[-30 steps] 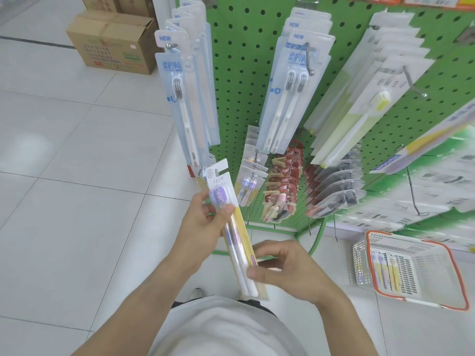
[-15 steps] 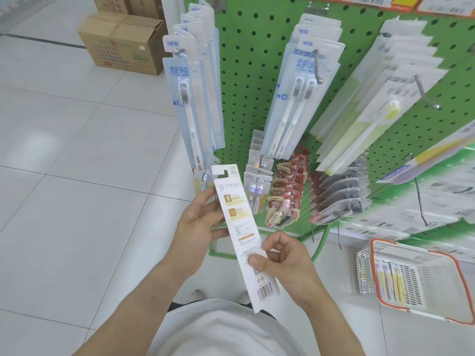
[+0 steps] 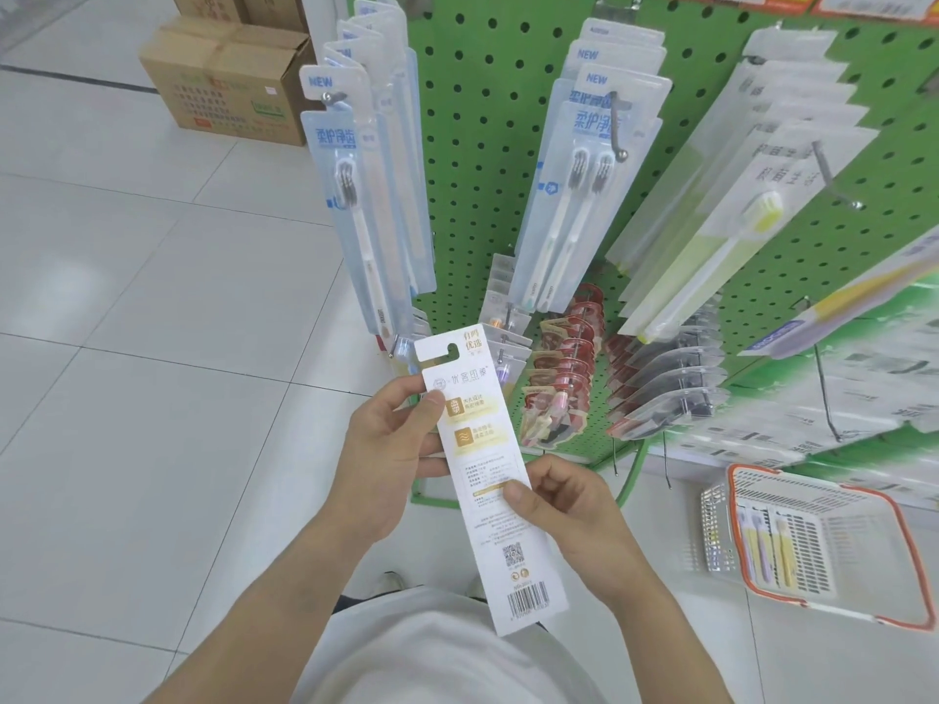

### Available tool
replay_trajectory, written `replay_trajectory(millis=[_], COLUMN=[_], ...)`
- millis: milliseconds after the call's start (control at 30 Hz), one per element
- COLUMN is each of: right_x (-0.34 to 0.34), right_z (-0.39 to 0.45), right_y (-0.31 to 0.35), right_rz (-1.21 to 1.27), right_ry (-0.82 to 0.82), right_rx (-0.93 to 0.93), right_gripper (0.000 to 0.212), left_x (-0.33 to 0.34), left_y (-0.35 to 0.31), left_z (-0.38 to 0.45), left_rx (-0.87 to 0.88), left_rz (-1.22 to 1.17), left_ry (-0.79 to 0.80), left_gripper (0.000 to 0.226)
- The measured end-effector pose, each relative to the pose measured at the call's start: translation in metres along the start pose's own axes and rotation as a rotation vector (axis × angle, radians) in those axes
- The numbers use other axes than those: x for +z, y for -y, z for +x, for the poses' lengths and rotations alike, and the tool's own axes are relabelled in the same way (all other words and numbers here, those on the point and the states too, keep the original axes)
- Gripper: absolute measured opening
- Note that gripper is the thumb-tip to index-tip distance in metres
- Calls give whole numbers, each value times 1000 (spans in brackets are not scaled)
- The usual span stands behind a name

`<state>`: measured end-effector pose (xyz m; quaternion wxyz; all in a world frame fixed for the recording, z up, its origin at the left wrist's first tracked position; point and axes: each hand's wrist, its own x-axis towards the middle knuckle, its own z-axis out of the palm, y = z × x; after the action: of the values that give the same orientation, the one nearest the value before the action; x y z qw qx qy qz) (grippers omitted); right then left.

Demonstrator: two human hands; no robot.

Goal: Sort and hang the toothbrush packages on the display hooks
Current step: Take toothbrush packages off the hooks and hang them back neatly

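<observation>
Toothbrush package (image 3: 488,470), centre frame: light, stiff card, likely bendable. Left hand (image 3: 391,449) pinches its upper edge; right hand (image 3: 564,505) pinches mid-length.

the toothbrush package (image 3: 488,480) shows a white printed back with gold squares, grey text and a black barcode near its lower end. the pegboard (image 3: 482,160) is bright green, dotted with dark holes. hanging packs (image 3: 592,165) are pale translucent blue with blue lettering (brush heads grey), and one pack (image 3: 731,231) holds a yellow-green brush. lower packs (image 3: 564,378) are red. the basket (image 3: 813,541) is white mesh with an orange rim. the box (image 3: 223,78) is brown cardboard, the floor (image 3: 152,322) glossy white tile.
</observation>
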<state>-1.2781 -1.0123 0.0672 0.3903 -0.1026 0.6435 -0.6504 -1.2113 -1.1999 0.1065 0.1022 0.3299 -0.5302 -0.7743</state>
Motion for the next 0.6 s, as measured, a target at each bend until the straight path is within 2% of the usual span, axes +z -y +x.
replay_trajectory(millis=[500, 600], right_x=[5, 6], right_z=[-3, -6], right_y=[2, 3], right_rz=[63, 42], right_ry=[12, 14], right_rx=[22, 29], right_gripper=[12, 12], left_x=[-1, 1], left_y=[-6, -5], left_z=[-3, -5], left_rx=[-11, 36], left_rz=[11, 73], left_ry=[40, 40], left_gripper=[14, 13])
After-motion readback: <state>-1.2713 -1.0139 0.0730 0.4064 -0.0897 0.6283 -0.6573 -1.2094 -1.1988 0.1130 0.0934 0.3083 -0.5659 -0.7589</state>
